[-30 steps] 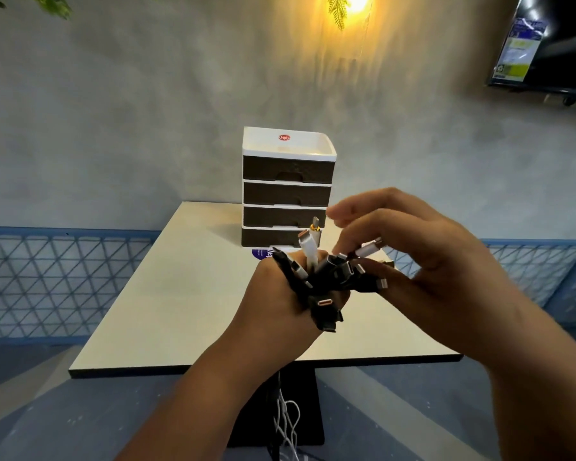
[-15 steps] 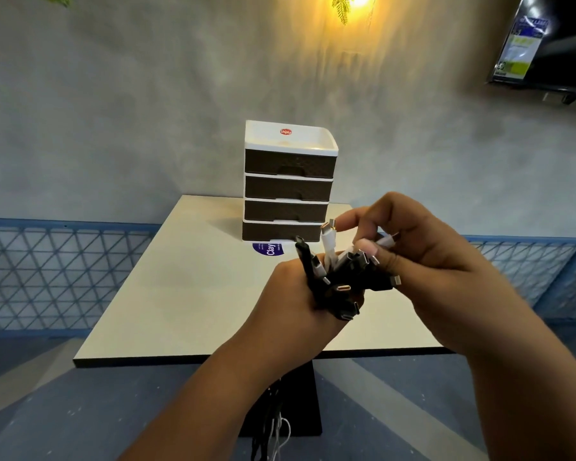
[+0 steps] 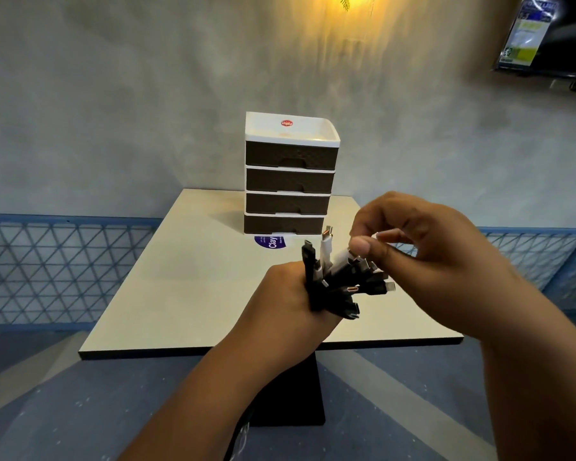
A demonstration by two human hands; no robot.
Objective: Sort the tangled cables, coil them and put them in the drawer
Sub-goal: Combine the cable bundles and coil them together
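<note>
Left hand (image 3: pixel 286 294): raised over the near half of the counter (image 3: pixel 180 294), fingers wrapped round a bundle of cables (image 3: pixel 340 277); back of hand toward the camera.

Cables: black and white, plug ends fanned upward and to the right out of the left fist. One white plug (image 3: pixel 326 244) stands highest, metal tip up. Loose lengths hang below the near counter edge, blurred.

Right hand (image 3: pixel 423 257): just right of the bundle, fingers curled, thumb (image 3: pixel 359 246) and forefinger pinching a white cable end (image 3: pixel 384 235) at the top of the fan.

Drawer unit (image 3: pixel 291 174): four dark drawers in a white frame, white tray top with a red sticker (image 3: pixel 287 123); all drawers closed. Stands at the far middle of the counter, well apart from the hands.

Blue round label (image 3: pixel 270 241): on the counter, at the unit's near foot.

Counter: pale square top, dark edge, black pedestal (image 3: pixel 290 394).

Surroundings: grey wall, blue mesh railing (image 3: pixel 57 267) left and right, screen (image 3: pixel 546 38) at far upper right.
</note>
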